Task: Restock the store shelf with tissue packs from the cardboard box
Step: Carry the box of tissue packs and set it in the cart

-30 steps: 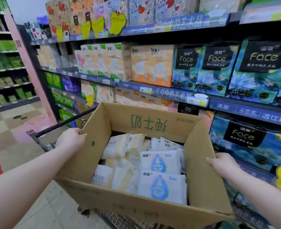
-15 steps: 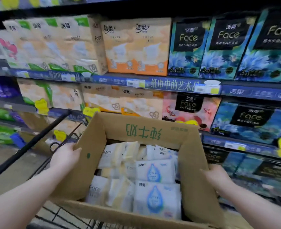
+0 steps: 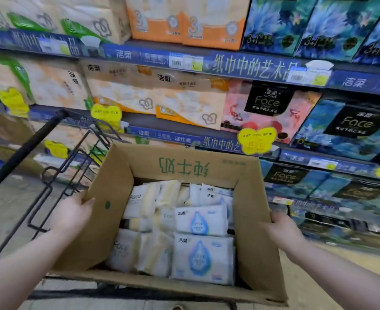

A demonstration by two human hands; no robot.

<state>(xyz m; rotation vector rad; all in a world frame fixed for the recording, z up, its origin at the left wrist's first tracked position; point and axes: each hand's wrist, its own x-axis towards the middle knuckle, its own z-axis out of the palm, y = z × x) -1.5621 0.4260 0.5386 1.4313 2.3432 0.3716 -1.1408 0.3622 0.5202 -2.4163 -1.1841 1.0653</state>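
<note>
An open cardboard box with green print sits low in the middle of the head view, over a black wire cart. Inside lie several soft tissue packs, white with blue drops or cream-coloured. My left hand grips the box's left flap, thumb over its edge. On the right flap's outer side, my right hand holds the box. The store shelf stands right behind the box, with blue price rails.
The shelves hold large tissue bundles: green and cream at the left, orange in the middle, dark blue "Face" packs at the right. Yellow price tags hang from the rails. Tiled floor shows at the lower right.
The view has swung toward the shelf and come closer; the aisle at the left is out of sight. Both hands keep their hold on the box's sides.
</note>
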